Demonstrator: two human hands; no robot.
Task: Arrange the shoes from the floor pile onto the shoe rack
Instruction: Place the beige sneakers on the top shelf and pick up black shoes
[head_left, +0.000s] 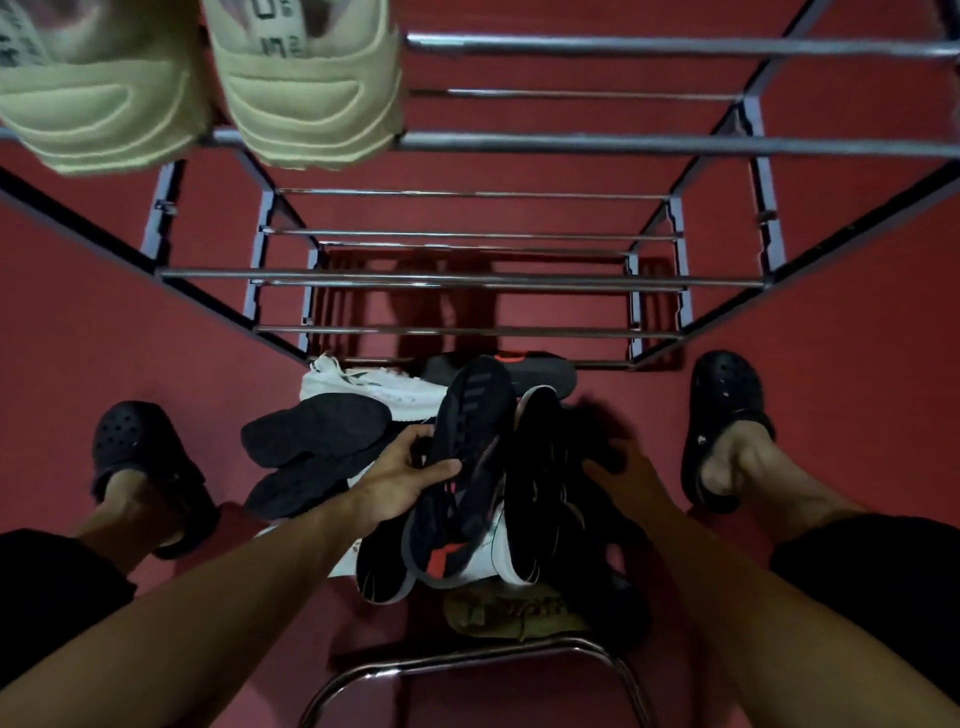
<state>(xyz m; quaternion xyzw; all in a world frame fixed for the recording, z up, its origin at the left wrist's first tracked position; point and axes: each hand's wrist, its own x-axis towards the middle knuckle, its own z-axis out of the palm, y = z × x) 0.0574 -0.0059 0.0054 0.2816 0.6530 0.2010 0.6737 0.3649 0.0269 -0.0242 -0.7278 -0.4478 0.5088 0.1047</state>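
Note:
A pile of shoes lies on the red floor between my feet. My left hand (402, 480) grips a dark grey sneaker with a red heel patch (470, 457), sole side up, on top of the pile. My right hand (621, 470) rests on a black shoe (540, 467) beside it; its fingers are hidden in shadow. A white sneaker (363, 387), two black soles (311, 431) and an olive shoe (514, 610) lie around. The metal shoe rack (467, 278) stands ahead, with a pale green pair (306, 88) on its top tier at the left.
My feet in black clogs (724, 415) flank the pile, the other clog (135, 447) at the left. A chrome curved bar (467, 657), likely a stool frame, sits just below the pile. The rack's lower tiers and the top tier's right side hold no shoes.

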